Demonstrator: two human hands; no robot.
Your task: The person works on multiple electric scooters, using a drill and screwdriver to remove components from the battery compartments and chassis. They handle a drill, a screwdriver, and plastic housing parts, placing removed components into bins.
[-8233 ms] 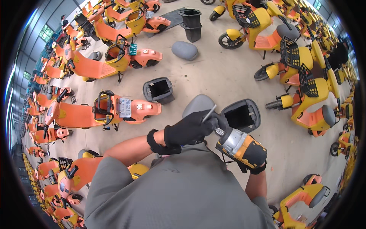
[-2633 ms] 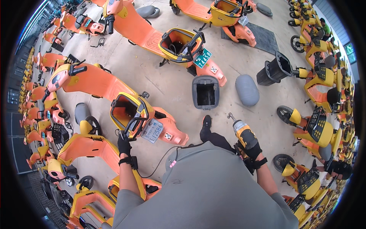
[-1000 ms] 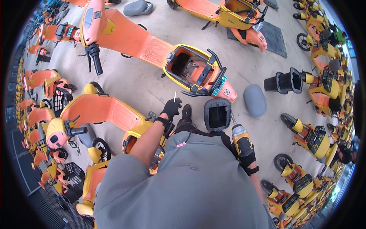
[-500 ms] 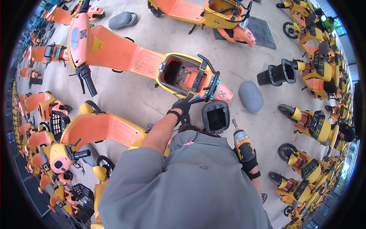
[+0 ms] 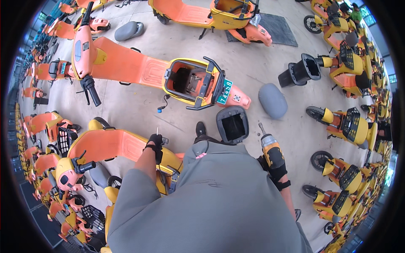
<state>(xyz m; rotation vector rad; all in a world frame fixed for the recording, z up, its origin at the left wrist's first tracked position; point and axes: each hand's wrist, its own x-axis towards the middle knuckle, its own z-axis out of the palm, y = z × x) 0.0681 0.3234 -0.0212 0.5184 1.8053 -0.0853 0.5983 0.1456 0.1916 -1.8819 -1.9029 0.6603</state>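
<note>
My left hand (image 5: 155,144), in a black glove, is closed on a thin white stick near the scooter (image 5: 116,143) at the lower left. In my right hand (image 5: 274,165) is a yellow-and-black power drill (image 5: 272,151) with a socket bit pointing forward. Ahead stands an orange-and-yellow scooter (image 5: 152,71) with an open seat compartment (image 5: 192,80) and black rear rail. A cable with a blue plug (image 5: 160,109) hangs beside that compartment. A black bin (image 5: 232,124) rests on the floor behind the scooter, above my feet.
A grey seat (image 5: 272,100) and stacked black bins (image 5: 298,72) lie to the right. A second seat (image 5: 129,31) and a dark mat (image 5: 280,31) are farther ahead. Rows of scooters (image 5: 350,126) line both sides. A person in green (image 5: 355,13) is at the far right.
My left hand has come back from the scooter's rail, down and left. The blue-plugged cable now shows beside the compartment. My right hand still holds the drill low at the right.
</note>
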